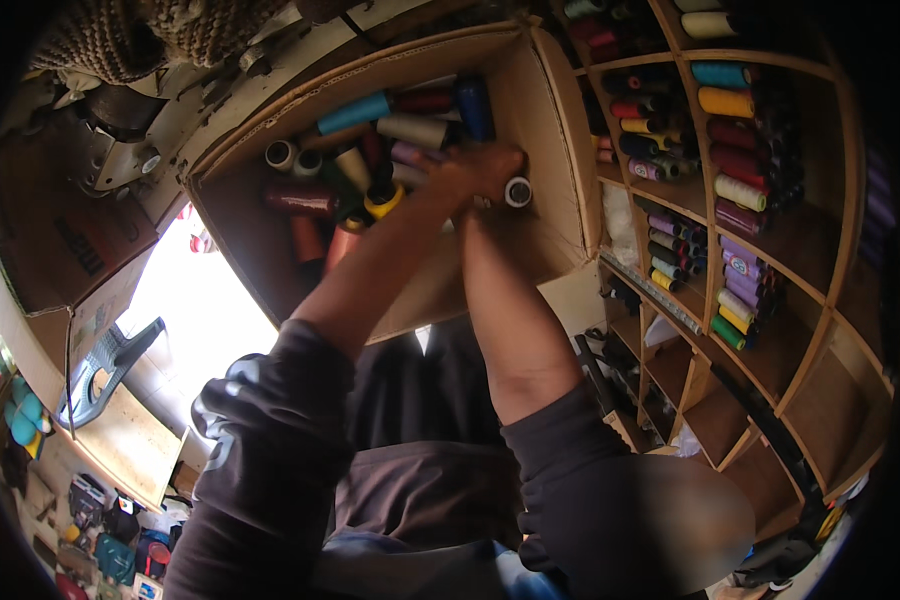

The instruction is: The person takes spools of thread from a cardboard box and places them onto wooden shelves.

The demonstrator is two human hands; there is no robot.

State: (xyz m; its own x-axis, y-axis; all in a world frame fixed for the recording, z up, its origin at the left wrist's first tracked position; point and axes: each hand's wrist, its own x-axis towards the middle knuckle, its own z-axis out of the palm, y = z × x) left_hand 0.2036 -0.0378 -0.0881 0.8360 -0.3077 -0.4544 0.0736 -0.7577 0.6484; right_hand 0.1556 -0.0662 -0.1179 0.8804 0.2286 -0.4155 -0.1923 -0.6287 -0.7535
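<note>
So, both arms deep in a cardboard box [555, 150] full of thread cones.

Left hand [470, 170] is spread over the pile near the middle of the box, can't tell if it's gripping anything. Right hand [495, 195] is mostly hidden behind it; it seems to be clenched around a white-ended spool [517, 191] at about 4 o'clock from the left hand. A yellow cone [383, 200] sits at 9 o'clock, a blue cone [355, 112] at 11. Wooden shelves [770, 230] of spools stand off at 3 o'clock.
</note>
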